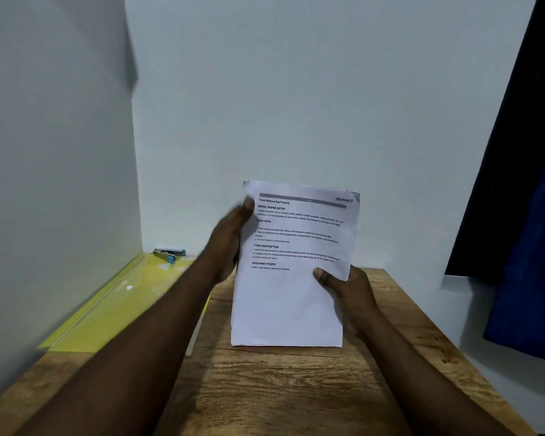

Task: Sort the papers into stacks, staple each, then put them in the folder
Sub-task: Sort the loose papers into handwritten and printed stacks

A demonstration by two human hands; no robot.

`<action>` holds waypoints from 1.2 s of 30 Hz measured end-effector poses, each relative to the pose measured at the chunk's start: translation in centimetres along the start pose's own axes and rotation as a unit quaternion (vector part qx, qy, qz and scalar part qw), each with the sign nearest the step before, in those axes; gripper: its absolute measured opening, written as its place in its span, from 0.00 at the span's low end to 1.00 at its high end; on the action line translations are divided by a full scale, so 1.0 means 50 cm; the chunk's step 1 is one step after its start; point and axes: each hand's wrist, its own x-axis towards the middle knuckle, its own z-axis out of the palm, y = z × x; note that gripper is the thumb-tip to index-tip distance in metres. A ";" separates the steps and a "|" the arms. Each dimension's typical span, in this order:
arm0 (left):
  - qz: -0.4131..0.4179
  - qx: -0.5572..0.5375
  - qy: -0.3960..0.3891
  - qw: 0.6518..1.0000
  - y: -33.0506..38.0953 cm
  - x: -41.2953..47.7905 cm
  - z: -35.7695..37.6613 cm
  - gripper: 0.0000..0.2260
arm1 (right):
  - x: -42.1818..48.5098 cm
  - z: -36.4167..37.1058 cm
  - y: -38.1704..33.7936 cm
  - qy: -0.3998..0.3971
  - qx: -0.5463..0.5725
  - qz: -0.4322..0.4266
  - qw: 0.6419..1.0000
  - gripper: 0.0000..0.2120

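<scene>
Low in the frame, the wooden bench [280, 391] runs forward. At centre both hands hold the papers [291, 278] upright: the right grip [351, 289] pinches the right edge, thumb in front, and the left grip [230, 237] clasps the upper left edge (slightly blurred). Farther left lies the yellow folder [117, 303], with the stapler [169, 254] at its far end by the wall.

The number of sheets in the papers [291, 272] cannot be told. The fingers of both hands are hidden behind them. The yellow folder [107, 309] is blurred and partly covered by the left forearm. The stapler [169, 253] is too small for detail.
</scene>
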 end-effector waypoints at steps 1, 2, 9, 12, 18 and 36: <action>-0.036 -0.007 0.003 0.999 -0.031 -0.020 -0.009 0.36 | -0.001 0.002 0.001 0.004 0.000 -0.002 1.000 0.16; -0.059 -0.011 0.018 0.998 -0.062 -0.042 -0.016 0.34 | -0.002 0.004 0.002 0.007 -0.004 -0.004 1.000 0.16; -0.044 0.003 0.094 0.995 -0.116 -0.110 -0.014 0.14 | -0.007 0.012 -0.023 0.009 -0.026 -0.026 0.999 0.16; -0.055 0.033 0.091 0.994 -0.119 -0.119 -0.021 0.18 | -0.017 -0.001 -0.025 -0.022 -0.011 -0.004 1.000 0.18; -0.146 0.005 0.076 0.986 -0.174 -0.176 -0.023 0.24 | -0.061 -0.030 0.050 -0.052 -0.009 0.066 0.996 0.26; -0.117 -0.018 0.114 0.986 -0.175 -0.185 0.010 0.23 | -0.084 0.007 0.069 -0.003 -0.042 0.034 0.999 0.27</action>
